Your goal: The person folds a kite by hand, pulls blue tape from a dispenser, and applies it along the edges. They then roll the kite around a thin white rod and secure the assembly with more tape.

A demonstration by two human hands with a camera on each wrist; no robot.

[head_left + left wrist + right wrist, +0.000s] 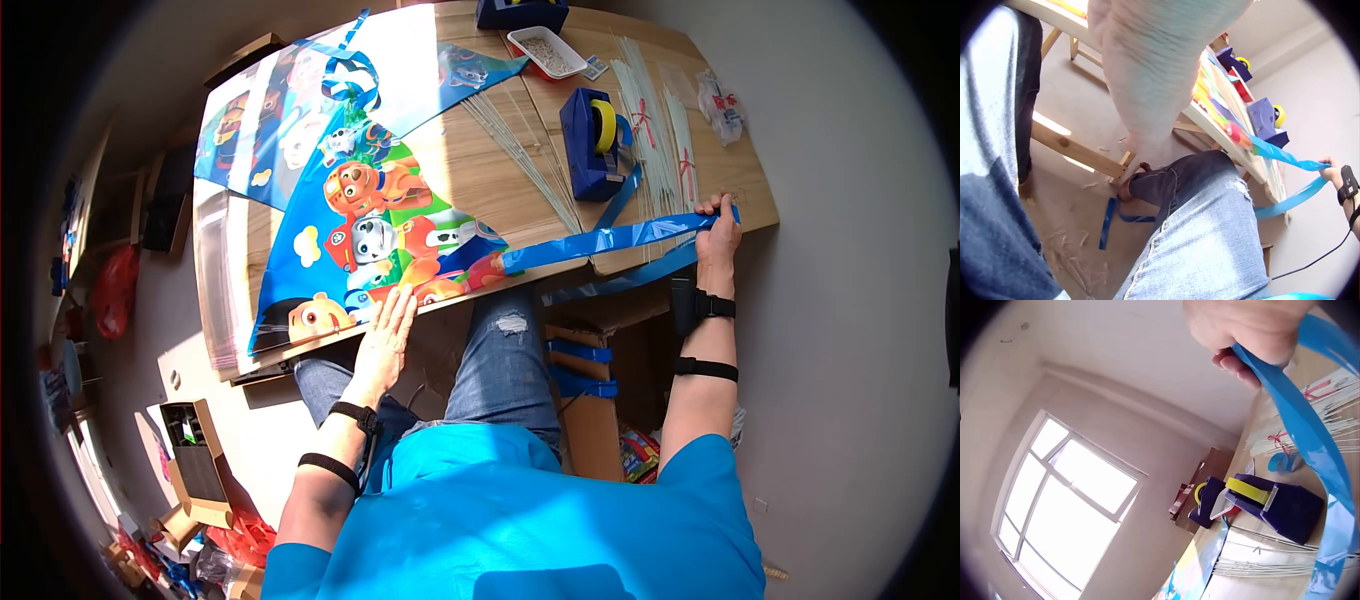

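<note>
A cartoon-printed kite with a blue edge lies across the wooden table. My left hand rests with straight fingers on its near border, at the table's front edge. From the kite's right corner a shiny blue ribbon runs to my right hand, which grips it beyond the table's right front. The right wrist view shows the ribbon passing through the curled fingers. Past that hand, the ribbon loops back below the table edge. In the left wrist view the left hand hides its own fingertips.
A dark blue tape dispenser with yellow tape stands right of the kite, another at the far edge. Between them sits a white tray. Thin white rods lie bundled at right. Below the table stands a cardboard box.
</note>
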